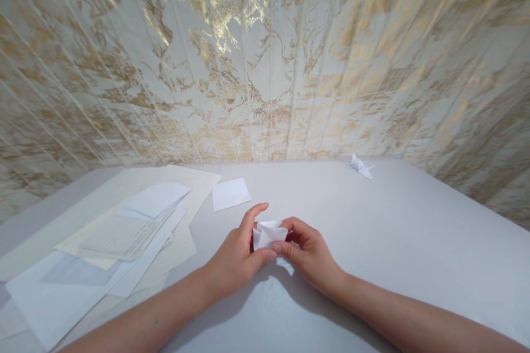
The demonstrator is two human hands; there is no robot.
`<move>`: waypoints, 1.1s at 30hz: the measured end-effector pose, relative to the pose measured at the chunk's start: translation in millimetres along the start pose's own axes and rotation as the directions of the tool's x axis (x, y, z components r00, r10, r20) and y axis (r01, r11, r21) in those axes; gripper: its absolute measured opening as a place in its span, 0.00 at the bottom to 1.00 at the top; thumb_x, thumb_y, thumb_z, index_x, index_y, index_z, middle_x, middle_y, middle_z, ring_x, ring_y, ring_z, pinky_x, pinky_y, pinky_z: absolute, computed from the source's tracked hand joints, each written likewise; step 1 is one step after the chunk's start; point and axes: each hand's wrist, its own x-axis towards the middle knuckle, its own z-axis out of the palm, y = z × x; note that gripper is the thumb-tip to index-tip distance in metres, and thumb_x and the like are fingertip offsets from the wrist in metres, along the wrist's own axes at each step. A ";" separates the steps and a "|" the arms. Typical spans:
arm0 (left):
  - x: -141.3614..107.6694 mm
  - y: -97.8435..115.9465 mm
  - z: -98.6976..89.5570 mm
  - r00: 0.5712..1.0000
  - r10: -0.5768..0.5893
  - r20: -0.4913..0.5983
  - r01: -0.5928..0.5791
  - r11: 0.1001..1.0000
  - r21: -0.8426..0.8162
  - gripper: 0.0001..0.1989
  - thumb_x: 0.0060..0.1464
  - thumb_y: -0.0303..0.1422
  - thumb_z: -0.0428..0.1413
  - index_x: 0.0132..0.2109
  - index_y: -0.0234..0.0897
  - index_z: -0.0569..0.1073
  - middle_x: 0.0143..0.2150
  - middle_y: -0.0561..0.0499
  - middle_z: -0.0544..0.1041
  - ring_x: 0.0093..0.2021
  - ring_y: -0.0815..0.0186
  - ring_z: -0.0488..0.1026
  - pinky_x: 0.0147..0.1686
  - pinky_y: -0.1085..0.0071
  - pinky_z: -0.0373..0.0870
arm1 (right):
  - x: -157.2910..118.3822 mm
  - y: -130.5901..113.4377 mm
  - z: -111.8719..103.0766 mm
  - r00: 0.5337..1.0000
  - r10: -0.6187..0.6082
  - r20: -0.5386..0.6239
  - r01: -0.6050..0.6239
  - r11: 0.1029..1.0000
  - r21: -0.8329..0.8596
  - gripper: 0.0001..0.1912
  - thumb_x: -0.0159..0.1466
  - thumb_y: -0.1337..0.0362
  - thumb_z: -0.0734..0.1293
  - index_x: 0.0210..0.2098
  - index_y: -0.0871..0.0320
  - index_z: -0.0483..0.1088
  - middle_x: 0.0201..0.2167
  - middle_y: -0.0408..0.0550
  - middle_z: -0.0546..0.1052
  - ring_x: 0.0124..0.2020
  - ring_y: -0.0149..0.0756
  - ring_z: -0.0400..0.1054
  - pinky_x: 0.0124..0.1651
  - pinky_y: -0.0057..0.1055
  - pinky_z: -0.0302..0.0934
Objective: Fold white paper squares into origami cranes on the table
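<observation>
A small folded white paper piece [269, 235] is held up between both hands over the table, its folds partly spread at the top. My left hand [242, 251] grips its left side, with the thumb along the lower front edge and the index finger raised behind it. On the right side, my right hand [307, 251] pinches the paper between thumb and curled fingers. The two thumb tips almost meet at the paper's lower edge. Some fingertips are hidden behind the paper.
A square white sheet [231, 194] lies beyond my left hand. Overlapping loose papers [120, 231], one with writing, cover the table's left side. A folded paper figure [361, 167] rests at the back right of the white table [414, 242]. Behind stands a gold-patterned curtain [269, 66].
</observation>
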 end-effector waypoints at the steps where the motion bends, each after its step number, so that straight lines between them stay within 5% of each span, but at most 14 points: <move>1: 0.4 0.1 -0.4 1.000 -0.006 0.002 0.006 1.000 0.009 0.33 0.50 0.31 0.52 0.61 0.38 0.47 0.30 0.55 0.70 0.27 0.69 0.66 0.29 0.72 0.62 | 0.2 0.5 0.1 1.000 0.027 -0.007 -0.026 0.999 0.028 0.13 0.50 0.59 0.71 0.26 0.58 0.64 0.24 0.42 0.68 0.27 0.30 0.61 0.31 0.29 0.56; 10: 3.7 -0.2 -1.5 0.997 -0.017 -0.074 0.013 0.999 -0.050 0.29 0.47 0.27 0.51 0.57 0.36 0.54 0.27 0.57 0.70 0.25 0.70 0.66 0.25 0.75 0.61 | 4.3 0.5 2.0 0.996 0.078 -0.045 -0.065 0.970 0.233 0.22 0.48 0.58 0.72 0.37 0.54 0.58 0.24 0.37 0.67 0.24 0.28 0.61 0.28 0.26 0.55; 18: 6.3 1.6 -5.5 1.000 0.009 0.001 -0.009 0.987 0.159 0.27 0.44 0.26 0.52 0.54 0.37 0.62 0.24 0.58 0.69 0.24 0.71 0.63 0.26 0.74 0.59 | 6.8 -1.9 -3.8 0.986 0.148 0.078 -0.152 0.988 0.038 0.15 0.53 0.55 0.68 0.32 0.61 0.66 0.25 0.41 0.68 0.25 0.28 0.60 0.29 0.28 0.54; 21: 7.1 2.1 -4.4 0.995 0.016 -0.103 -0.016 1.000 0.003 0.26 0.45 0.27 0.53 0.54 0.37 0.60 0.23 0.60 0.66 0.23 0.72 0.63 0.26 0.75 0.60 | 7.1 0.5 -4.1 0.989 0.138 0.062 -0.140 0.989 0.045 0.15 0.52 0.55 0.68 0.30 0.61 0.66 0.23 0.41 0.67 0.24 0.27 0.59 0.27 0.27 0.53; 25: 8.2 2.1 -1.9 0.965 -0.029 -0.261 -0.034 0.972 -0.232 0.14 0.44 0.30 0.54 0.41 0.37 0.63 0.26 0.57 0.70 0.26 0.71 0.67 0.28 0.74 0.63 | 6.3 3.9 -2.5 0.992 0.118 0.054 -0.121 0.991 0.053 0.16 0.52 0.54 0.69 0.28 0.60 0.65 0.20 0.38 0.64 0.21 0.26 0.56 0.24 0.25 0.51; 28: 7.5 2.1 -0.5 0.960 -0.009 -0.280 -0.052 0.976 -0.210 0.07 0.45 0.29 0.55 0.34 0.37 0.64 0.26 0.56 0.70 0.26 0.71 0.68 0.28 0.74 0.64 | 6.0 4.6 -2.4 0.996 0.077 0.043 -0.078 0.997 0.017 0.14 0.52 0.56 0.68 0.29 0.60 0.66 0.21 0.39 0.65 0.22 0.26 0.56 0.24 0.25 0.52; 33: 4.2 1.9 0.1 0.942 0.072 -0.327 -0.095 0.994 -0.057 0.07 0.45 0.29 0.56 0.35 0.37 0.67 0.26 0.56 0.71 0.26 0.71 0.68 0.29 0.73 0.66 | 5.4 2.1 -2.1 1.000 0.007 0.029 -0.006 1.000 -0.026 0.11 0.54 0.59 0.67 0.32 0.61 0.68 0.23 0.40 0.67 0.23 0.27 0.58 0.25 0.26 0.54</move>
